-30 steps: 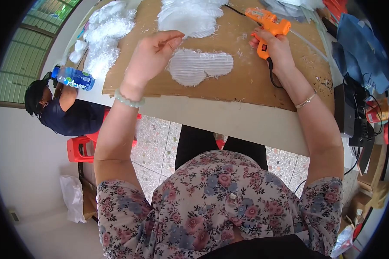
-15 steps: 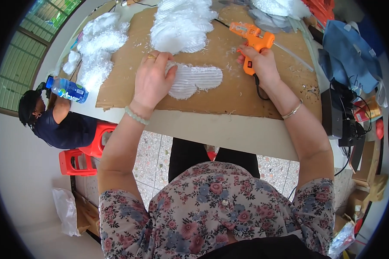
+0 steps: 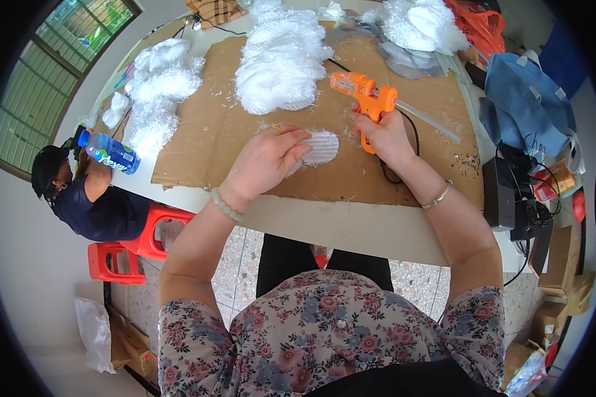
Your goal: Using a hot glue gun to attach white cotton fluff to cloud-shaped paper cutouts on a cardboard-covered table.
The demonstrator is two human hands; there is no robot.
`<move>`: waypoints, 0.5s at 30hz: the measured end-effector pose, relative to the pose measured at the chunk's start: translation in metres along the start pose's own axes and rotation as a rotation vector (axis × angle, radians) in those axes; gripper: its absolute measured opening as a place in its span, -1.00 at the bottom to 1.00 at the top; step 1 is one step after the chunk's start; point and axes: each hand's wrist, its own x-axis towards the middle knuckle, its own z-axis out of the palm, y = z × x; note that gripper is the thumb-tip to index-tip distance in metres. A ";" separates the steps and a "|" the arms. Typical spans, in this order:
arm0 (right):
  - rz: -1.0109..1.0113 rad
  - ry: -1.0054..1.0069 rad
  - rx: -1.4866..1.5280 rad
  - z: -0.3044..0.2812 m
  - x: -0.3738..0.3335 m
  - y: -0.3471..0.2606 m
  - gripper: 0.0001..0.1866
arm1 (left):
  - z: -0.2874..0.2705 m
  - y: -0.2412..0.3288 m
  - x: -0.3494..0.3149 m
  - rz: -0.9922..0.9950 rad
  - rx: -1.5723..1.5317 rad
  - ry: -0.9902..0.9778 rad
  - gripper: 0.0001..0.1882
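Observation:
A white ribbed, oval piece of fabric-like material with fuzzy edges lies on a cardboard sheet. My left hand rests over its left part, fingers bent and thumb and forefinger pinched at the piece; the palm hides much of it. In my right hand is an orange hot glue gun, gripped by its handle. A clear glue stick juts from its back, and its nozzle points left, above the cardboard. Its black cord hangs behind the handle.
Beyond my hands stands a heap of white ribbed pieces. White fluffy material lies left, more at back right. A water bottle is by the left edge, near another person. A blue bag sits right.
My left hand has moved right over the white piece and now covers more of it. The glue gun has come left, closer to that hand. The whole view has shifted slightly.

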 end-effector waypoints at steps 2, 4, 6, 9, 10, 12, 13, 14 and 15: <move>-0.006 -0.002 0.001 0.002 -0.001 -0.001 -0.86 | -0.005 0.002 0.001 -0.070 -0.122 0.187 -0.84; -0.005 0.003 -0.009 0.003 -0.002 0.000 -0.87 | -0.008 -0.001 -0.002 -0.090 -0.180 0.286 -0.86; -0.010 -0.011 -0.002 0.002 -0.003 0.000 -0.87 | -0.010 -0.003 -0.004 -0.097 -0.249 0.385 -0.88; -0.013 -0.019 0.025 0.001 -0.004 0.000 -0.88 | -0.014 0.002 -0.017 -0.215 -0.307 0.394 -0.82; -0.008 -0.015 0.045 0.002 -0.005 0.000 -0.88 | -0.012 0.002 -0.021 -0.281 -0.379 0.428 -0.81; -0.005 0.000 0.030 0.002 -0.005 0.000 -0.88 | -0.009 0.006 -0.026 -0.342 -0.454 0.465 -0.79; -0.027 -0.015 0.041 0.000 -0.004 0.005 -0.87 | -0.005 0.009 -0.025 -0.344 -0.591 0.535 -0.82; -0.046 -0.031 0.053 0.000 -0.003 0.006 -0.86 | -0.002 0.011 -0.026 -0.347 -0.728 0.603 -0.84; -0.049 -0.029 0.048 -0.001 -0.003 0.005 -0.86 | 0.000 0.012 -0.027 -0.342 -0.732 0.604 -0.84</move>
